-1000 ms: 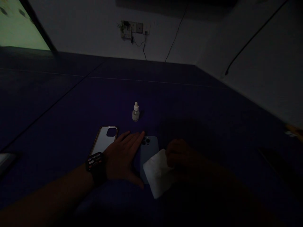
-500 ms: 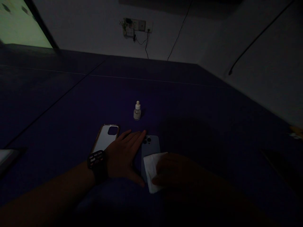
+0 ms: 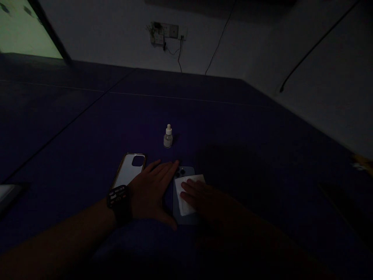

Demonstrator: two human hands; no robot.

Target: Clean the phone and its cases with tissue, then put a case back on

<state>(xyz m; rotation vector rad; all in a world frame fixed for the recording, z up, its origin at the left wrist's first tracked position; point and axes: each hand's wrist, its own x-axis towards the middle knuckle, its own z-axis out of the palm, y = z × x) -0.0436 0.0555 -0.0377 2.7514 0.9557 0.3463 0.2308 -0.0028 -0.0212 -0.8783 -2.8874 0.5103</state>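
A smartphone [image 3: 186,220] lies back up, its camera lenses at the far end. My left hand [image 3: 150,192] rests flat along its left edge, fingers stretched and thumb spread, with a smartwatch [image 3: 118,195] on the wrist. With its fingers laid along a folded white wipe [image 3: 185,206], my right hand [image 3: 206,200] presses it to the phone's back; its thumb is hidden in shadow. Partly behind my left hand lies a clear phone case [image 3: 128,169] with a shiny rim. Beyond the hands stands a small dropper bottle [image 3: 168,140], upright with a white top.
The dark blue surface [image 3: 131,116] runs back to a wall with sockets and cables [image 3: 180,54]. A pale object [image 3: 8,192] sits at the left edge, and a dark flat object [image 3: 340,206] lies at the right. The room is dim.
My right hand has slid the wipe up the phone toward the cameras, and its fingers have gone from curled to straighter. My left hand has stayed in place.
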